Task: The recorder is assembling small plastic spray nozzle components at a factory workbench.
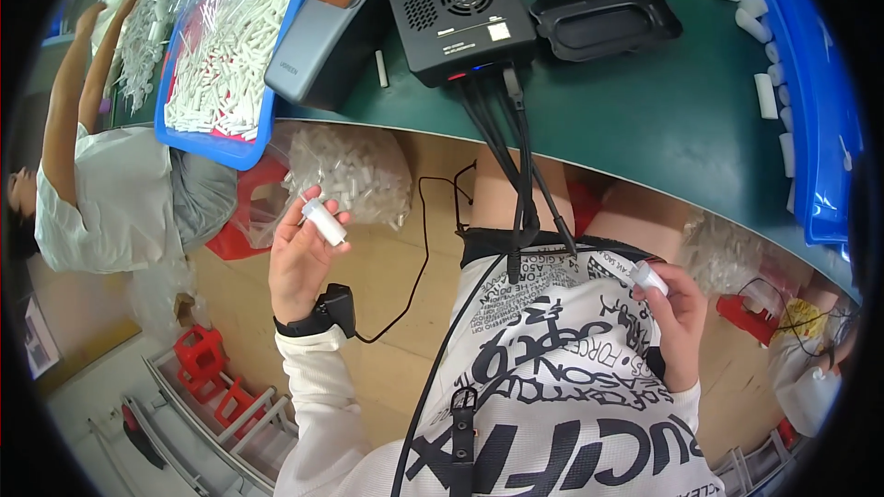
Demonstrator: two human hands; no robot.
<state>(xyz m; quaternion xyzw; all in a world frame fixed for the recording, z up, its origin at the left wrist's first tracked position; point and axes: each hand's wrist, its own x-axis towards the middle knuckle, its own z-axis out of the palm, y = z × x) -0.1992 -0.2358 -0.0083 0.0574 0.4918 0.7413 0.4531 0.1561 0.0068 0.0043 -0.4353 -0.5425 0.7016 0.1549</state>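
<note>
In front of the table edge, my left hand (296,265) holds a small white plastic tube (325,224) with a translucent end between thumb and fingers. The tube is tilted. Over my lap at the right, my right hand (683,317) pinches another short white cylinder (650,279) with a translucent part. Its fingertips partly cover that piece. The two pieces are well apart. A black strap device (339,308) sits on my left wrist.
On the green table (589,101) stand a black vented box (465,13) with hanging cables, a grey device (331,27) and a black tray (608,20). A blue tray (216,73) of white sticks lies left, another blue tray (810,110) right. A bag (354,170) holds white tubes. A co-worker (110,193) reaches at the left.
</note>
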